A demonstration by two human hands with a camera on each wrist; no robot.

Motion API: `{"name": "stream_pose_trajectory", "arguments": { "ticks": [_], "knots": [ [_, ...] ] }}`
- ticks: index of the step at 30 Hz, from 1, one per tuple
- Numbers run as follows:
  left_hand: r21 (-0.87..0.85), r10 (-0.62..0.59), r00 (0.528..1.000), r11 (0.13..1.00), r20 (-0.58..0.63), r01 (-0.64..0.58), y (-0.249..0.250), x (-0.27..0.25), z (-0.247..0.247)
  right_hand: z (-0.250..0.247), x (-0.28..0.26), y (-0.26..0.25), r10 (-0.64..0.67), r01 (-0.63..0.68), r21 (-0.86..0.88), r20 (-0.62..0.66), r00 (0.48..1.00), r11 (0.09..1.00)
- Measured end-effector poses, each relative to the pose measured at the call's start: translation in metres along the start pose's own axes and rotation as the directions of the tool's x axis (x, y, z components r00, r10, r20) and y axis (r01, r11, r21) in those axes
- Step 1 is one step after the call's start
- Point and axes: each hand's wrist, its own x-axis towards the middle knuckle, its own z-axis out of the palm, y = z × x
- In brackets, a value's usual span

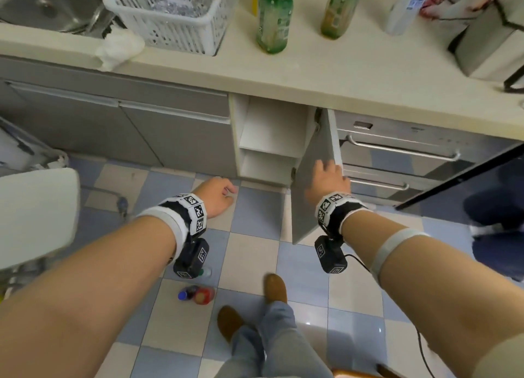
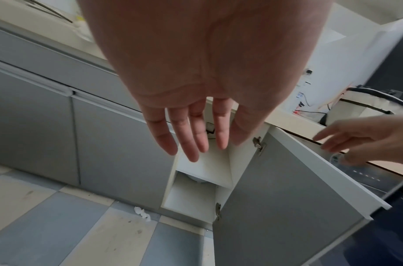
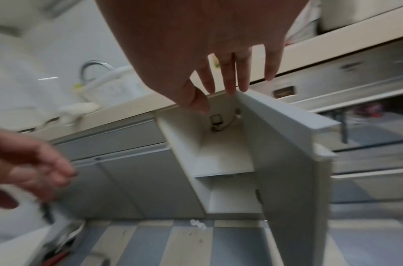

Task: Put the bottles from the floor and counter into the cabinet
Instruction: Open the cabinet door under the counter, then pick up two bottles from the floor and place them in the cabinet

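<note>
The narrow cabinet [image 1: 269, 139] under the counter stands open, with bare white shelves [image 2: 205, 169] and its grey door [image 1: 310, 196] swung out. My right hand [image 1: 329, 176] is at the door's top edge, its fingers [image 3: 230, 84] straight and holding nothing. My left hand [image 1: 224, 193] hangs empty in front of the cabinet, its fingers [image 2: 191, 144] relaxed. On the counter stand two green bottles [image 1: 274, 17] [image 1: 338, 8] and a clear bottle [image 1: 405, 8]. A red bottle with a blue cap [image 1: 198, 294] lies on the floor, and another bottle [image 1: 206, 272] is half hidden by my wrist camera.
A white basket [image 1: 175, 11] and a crumpled cloth [image 1: 119, 47] sit by the sink [image 1: 42, 6]. A bag [image 1: 493, 37] stands at the counter's right end. Steel drawers [image 1: 402, 150] are right of the door. A white chair [image 1: 34, 213] is at left; my feet [image 1: 275, 287] are on the tiled floor.
</note>
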Motion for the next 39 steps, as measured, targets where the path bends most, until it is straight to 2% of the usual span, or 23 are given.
{"name": "stream_pose_trajectory", "arguments": {
  "ticks": [2,5,9,14,17,19,23,27,30,33,36,39],
  "knots": [
    [-0.037,-0.052,0.998,0.998,-0.042,0.050,-0.017,-0.013,-0.003,0.000,-0.001,-0.034,-0.181,0.181,-0.014,0.031,0.983,0.983],
    [-0.098,-0.183,0.979,0.980,-0.088,0.175,-0.058,-0.041,-0.003,0.015,-0.006,-0.087,-0.377,0.384,-0.019,0.144,0.915,0.923],
    [-0.199,-0.408,0.900,0.905,-0.154,0.376,-0.128,-0.093,0.023,0.063,-0.014,-0.145,-0.524,0.563,-0.029,0.328,0.786,0.826],
    [-0.320,-0.668,0.743,0.715,-0.049,0.622,-0.202,-0.161,0.111,0.163,-0.032,-0.188,-0.590,0.716,-0.023,0.548,0.592,0.698],
    [-0.365,-0.716,0.697,0.642,0.026,0.674,-0.232,-0.178,0.174,0.231,-0.038,-0.195,-0.569,0.761,-0.011,0.657,0.494,0.648],
    [-0.408,-0.743,0.668,0.597,0.043,0.690,-0.252,-0.175,0.215,0.278,-0.038,-0.195,-0.555,0.768,-0.001,0.691,0.464,0.641],
    [-0.552,-0.778,0.628,0.515,0.019,0.655,-0.300,-0.148,0.291,0.372,-0.034,-0.191,-0.524,0.719,0.038,0.711,0.468,0.694],
    [-0.639,-0.768,0.638,0.519,-0.056,0.568,-0.357,-0.112,0.358,0.469,-0.026,-0.187,-0.541,0.673,0.122,0.705,0.459,0.730],
    [-0.609,-0.748,0.661,0.556,-0.068,0.566,-0.404,-0.086,0.402,0.541,-0.024,-0.185,-0.534,0.640,0.163,0.719,0.444,0.751],
    [-0.572,-0.699,0.714,0.604,-0.043,0.556,-0.453,-0.056,0.444,0.611,-0.023,-0.185,-0.517,0.593,0.209,0.750,0.413,0.778],
    [-0.578,-0.605,0.794,0.670,-0.060,0.466,-0.491,-0.030,0.479,0.669,-0.027,-0.188,-0.551,0.563,0.278,0.732,0.400,0.778],
    [-0.604,-0.551,0.824,0.703,-0.128,0.376,-0.509,-0.011,0.499,0.712,-0.031,-0.195,-0.600,0.523,0.356,0.675,0.429,0.775]
  ]
}}
